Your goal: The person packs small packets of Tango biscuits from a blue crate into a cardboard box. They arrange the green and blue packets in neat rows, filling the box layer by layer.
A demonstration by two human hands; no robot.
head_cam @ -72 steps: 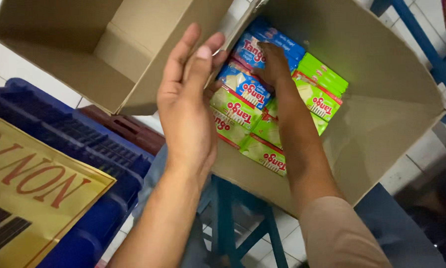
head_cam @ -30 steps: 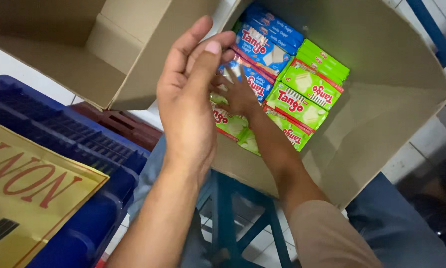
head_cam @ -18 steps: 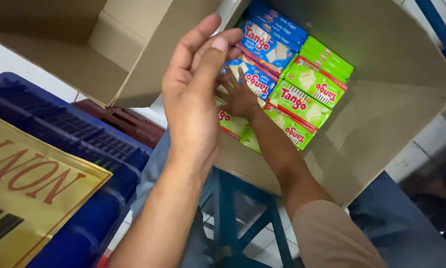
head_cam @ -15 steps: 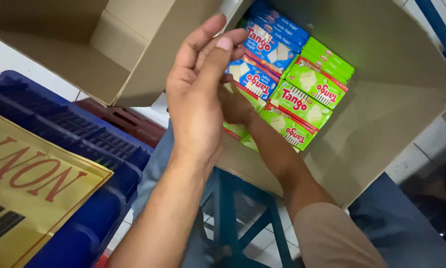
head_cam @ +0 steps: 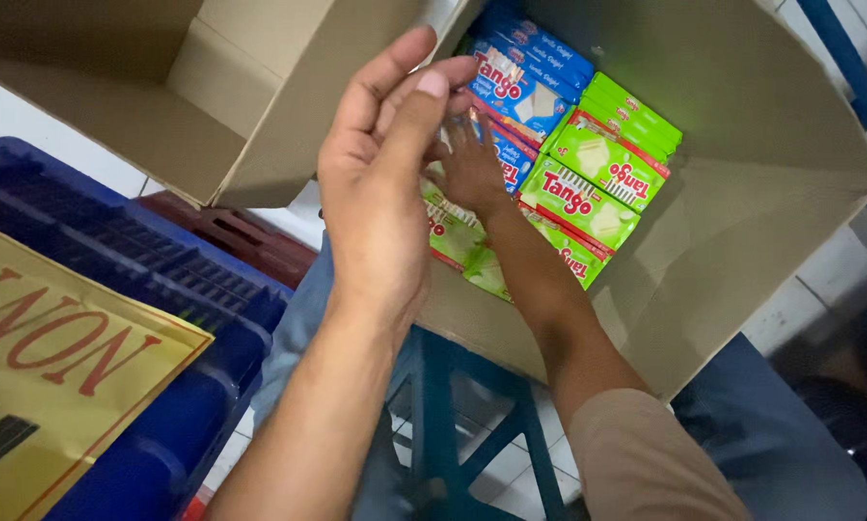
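Closest to me, at the lower left of my view, lies a yellow sign [head_cam: 57, 386] with red lettering, resting on a blue plastic crate [head_cam: 163, 289]. Both sit well to the left of my left forearm. Just beyond the crate, still left of my left wrist, I see a dark red crate [head_cam: 231, 236] on the pale floor.

Below and between my two forearms stands a teal stool [head_cam: 453, 425], and the cardboard box [head_cam: 742, 241] rests above it.

My left hand [head_cam: 380, 203] is raised in front of the box's near edge, back toward me. Its fingers are straight and pressed loosely together, pointing up and to the right. It is open and grips nothing; I cannot tell whether the fingertips touch the box flap behind them.

My right hand [head_cam: 472, 169] reaches further in, down into the box, just right of the left hand's fingers and partly hidden by them. Its fingers are spread over the packets at the left of the stack. I cannot tell whether it actually grips one or merely rests on them.

Right of that hand lie the green packets [head_cam: 593, 188], flat and packed side by side. Beyond it, at the far end of the box, sit the blue packets [head_cam: 525, 77], touching the green ones.
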